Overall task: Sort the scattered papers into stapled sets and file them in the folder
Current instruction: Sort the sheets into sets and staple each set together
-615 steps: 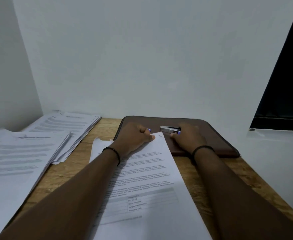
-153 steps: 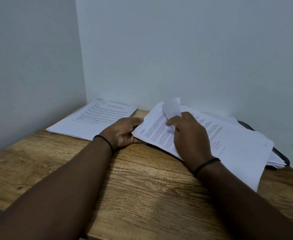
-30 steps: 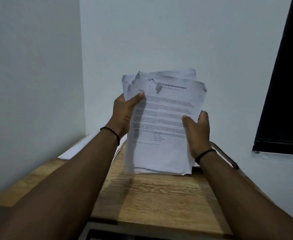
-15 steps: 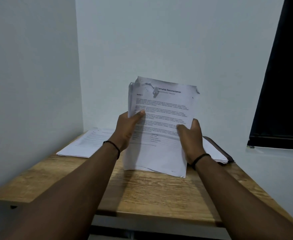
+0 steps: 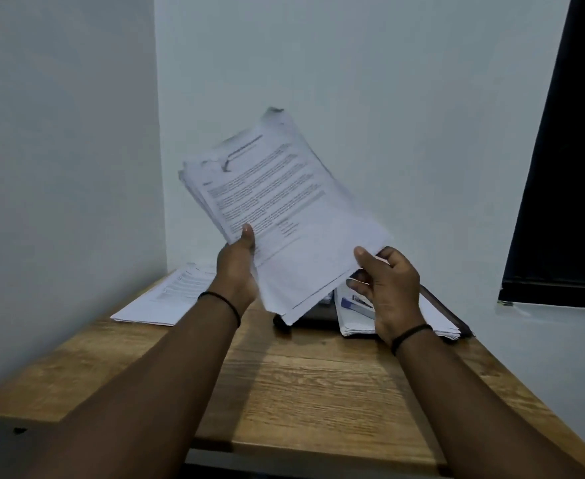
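Fingers of my left hand grip the lower left edge of a thick stack of papers, thumb lying on the printed top sheet and the rest curled behind it. My right hand holds the stack's lower right corner, thumb on top and fingers bent underneath, so both hands pinch the same bundle. The stack is up in the air above the surface, tilted with its top edge leaning away to the left and its upper corners ragged and curled. Its top page shows a heading and blocks of small text that I cannot read. A thin black band sits on each of my wrists.

Below the raised stack, toward the back right of the wooden surface, a dark folder lies flat with another pile of sheets resting on it; a small object with a blue part lies on those sheets, partly hidden by my right hand, and I cannot tell what it is. A dark shape shows just under the stack's lowest corner, too hidden to identify. At the back left of the surface, near the corner of the pale walls, a separate set of printed pages lies flat, well apart from the folder. A dark window fills the right edge of the view.
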